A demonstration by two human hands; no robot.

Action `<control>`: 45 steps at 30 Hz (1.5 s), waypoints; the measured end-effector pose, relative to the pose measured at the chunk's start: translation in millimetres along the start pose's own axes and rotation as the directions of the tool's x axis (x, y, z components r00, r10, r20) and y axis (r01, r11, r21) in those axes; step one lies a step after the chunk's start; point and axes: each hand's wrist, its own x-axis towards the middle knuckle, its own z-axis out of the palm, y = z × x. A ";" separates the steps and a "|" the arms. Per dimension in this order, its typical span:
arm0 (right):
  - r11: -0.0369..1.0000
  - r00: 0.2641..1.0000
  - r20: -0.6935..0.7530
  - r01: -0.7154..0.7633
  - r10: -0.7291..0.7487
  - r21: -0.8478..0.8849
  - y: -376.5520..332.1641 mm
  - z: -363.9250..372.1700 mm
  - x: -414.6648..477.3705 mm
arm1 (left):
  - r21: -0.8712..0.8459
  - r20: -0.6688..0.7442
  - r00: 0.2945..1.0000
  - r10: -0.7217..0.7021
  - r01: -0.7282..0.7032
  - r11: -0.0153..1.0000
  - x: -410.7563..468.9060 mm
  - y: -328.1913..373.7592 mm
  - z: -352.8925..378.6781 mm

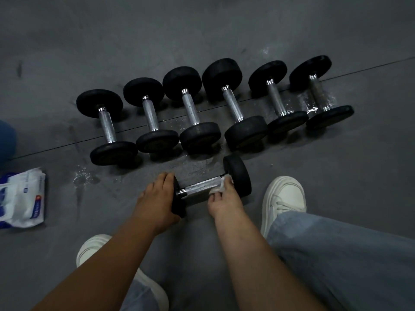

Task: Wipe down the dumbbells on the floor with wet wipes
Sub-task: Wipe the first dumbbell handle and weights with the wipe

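Note:
A black dumbbell [202,187] with a metal handle lies crosswise on the grey floor just in front of me. My left hand [158,198] grips its left weight head. My right hand [224,199] holds a white wet wipe [222,184] wrapped around the right end of the handle, beside the right weight head. Behind it, several black dumbbells [190,108] lie side by side in a row across the floor.
A white and blue pack of wet wipes [21,198] lies on the floor at the left edge. My white shoes [284,198] and jeans [348,254] frame the near floor. Wet streaks [85,176] mark the floor [202,30] by the row.

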 end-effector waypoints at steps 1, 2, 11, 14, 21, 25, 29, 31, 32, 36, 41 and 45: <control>1.000 1.000 -0.014 -0.002 0.003 0.002 1.6 -2.9 1.2 | 0.001 0.000 1.000 0.000 0.000 1.000 -0.3 -0.2 0.8; 1.000 1.000 -0.012 -0.011 0.011 0.014 0.1 -0.4 5.4 | -0.002 0.003 1.000 -0.003 0.003 1.000 -0.2 -0.4 1.2; 0.999 1.000 -0.030 -0.008 0.007 -0.046 2.4 4.9 13.7 | 0.012 0.022 1.000 -0.014 0.014 1.000 0.9 0.8 -1.2; 0.997 0.998 0.067 -0.012 0.017 -0.073 -6.4 18.3 14.4 | 0.015 0.016 1.000 -0.015 0.015 1.000 0.8 0.9 -1.7; 0.999 0.999 0.036 -0.035 0.035 0.003 -7.0 11.4 2.3 | 0.000 0.032 0.999 -0.015 0.015 1.000 0.8 1.0 -1.5; 0.992 0.981 0.153 -0.125 0.122 0.010 -11.9 13.2 8.6 | 0.000 0.011 1.000 -0.014 0.014 1.000 1.0 1.9 -3.0; 0.976 0.979 0.160 -0.154 0.130 0.154 -3.3 -14.9 19.0 | -0.006 0.026 1.000 -0.008 0.008 1.000 1.3 1.8 -3.8; 0.965 0.986 0.145 -0.115 0.083 0.235 3.8 -29.2 18.4 | -0.006 0.027 1.000 -0.006 0.006 1.000 1.3 1.6 -4.0; 0.961 0.991 0.119 -0.090 0.061 0.262 7.6 -35.1 18.3 | -0.003 0.022 1.000 -0.005 0.005 1.000 1.4 1.7 -4.3; 0.955 0.995 0.034 -0.103 0.097 0.278 2.6 -33.0 22.7 | 0.002 0.026 1.000 -0.010 0.010 1.000 0.7 2.0 -4.6; 0.955 0.986 0.075 -0.166 0.151 0.247 -4.0 -23.9 11.6 | 0.004 0.017 1.000 -0.012 0.012 1.000 1.3 2.0 -4.1; 0.966 0.986 0.070 -0.162 0.151 0.200 -7.9 -16.9 10.9 | 0.005 0.013 1.000 -0.007 0.007 1.000 0.0 2.3 -4.1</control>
